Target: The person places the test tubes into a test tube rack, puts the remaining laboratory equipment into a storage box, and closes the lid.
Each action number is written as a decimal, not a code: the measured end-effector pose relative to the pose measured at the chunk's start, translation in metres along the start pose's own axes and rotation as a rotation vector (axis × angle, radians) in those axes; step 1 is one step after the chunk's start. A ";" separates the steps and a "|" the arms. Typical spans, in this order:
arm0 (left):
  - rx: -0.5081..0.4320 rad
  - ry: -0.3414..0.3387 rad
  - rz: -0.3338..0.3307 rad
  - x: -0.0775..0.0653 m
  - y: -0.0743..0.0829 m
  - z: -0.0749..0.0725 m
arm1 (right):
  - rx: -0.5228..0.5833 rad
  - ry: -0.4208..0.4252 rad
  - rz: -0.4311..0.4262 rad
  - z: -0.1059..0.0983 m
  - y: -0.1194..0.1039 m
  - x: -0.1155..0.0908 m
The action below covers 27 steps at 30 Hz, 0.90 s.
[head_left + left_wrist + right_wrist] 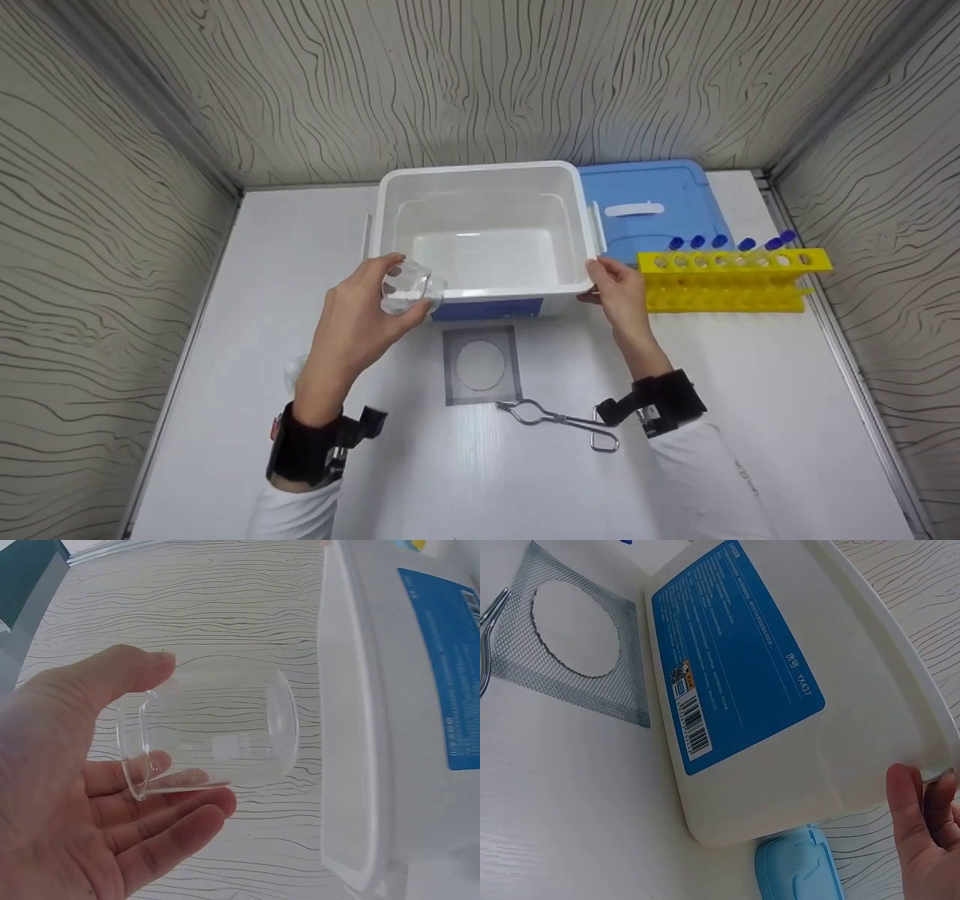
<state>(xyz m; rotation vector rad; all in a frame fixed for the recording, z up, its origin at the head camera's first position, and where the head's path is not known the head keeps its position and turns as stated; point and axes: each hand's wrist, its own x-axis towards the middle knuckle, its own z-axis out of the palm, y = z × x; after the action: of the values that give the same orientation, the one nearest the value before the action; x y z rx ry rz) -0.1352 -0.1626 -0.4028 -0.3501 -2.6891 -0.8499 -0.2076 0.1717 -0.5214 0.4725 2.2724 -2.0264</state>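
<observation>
My left hand [356,311] grips a clear glass beaker [214,727], tipped on its side just outside the near left corner of a white plastic box [480,291]. Thumb on one side and fingers on the other hold the beaker near its lip in the left wrist view. At the box's near right corner, my right hand [621,292] pinches the rim between thumb and fingers. The box has no lid on, and a blue label [735,660] covers part of its front wall. Another clear glass piece [295,373] is partly hidden behind my left wrist.
A blue lid [652,187] with a white handle lies behind and right of the box. Right of my right hand stands a yellow rack [724,300] with several blue-capped tubes. A wire gauze [454,367] and metal tongs [559,418] lie in front. Patterned panels enclose the table.
</observation>
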 end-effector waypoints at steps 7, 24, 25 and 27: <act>-0.005 -0.070 -0.010 0.032 0.007 0.001 | -0.014 -0.011 -0.011 -0.001 0.001 0.000; 0.044 -0.293 -0.081 0.091 -0.022 0.047 | -0.009 -0.003 0.009 -0.001 0.000 -0.003; 0.056 -0.315 -0.089 0.094 -0.024 0.050 | -0.012 -0.003 0.009 -0.001 -0.001 -0.002; 0.078 -0.356 -0.096 0.100 -0.028 0.056 | -0.018 0.000 0.008 -0.001 0.000 -0.001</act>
<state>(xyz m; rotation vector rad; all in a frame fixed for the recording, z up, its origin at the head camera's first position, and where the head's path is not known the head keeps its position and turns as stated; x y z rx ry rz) -0.2485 -0.1375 -0.4256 -0.3889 -3.0802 -0.7667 -0.2062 0.1725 -0.5204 0.4798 2.2838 -2.0001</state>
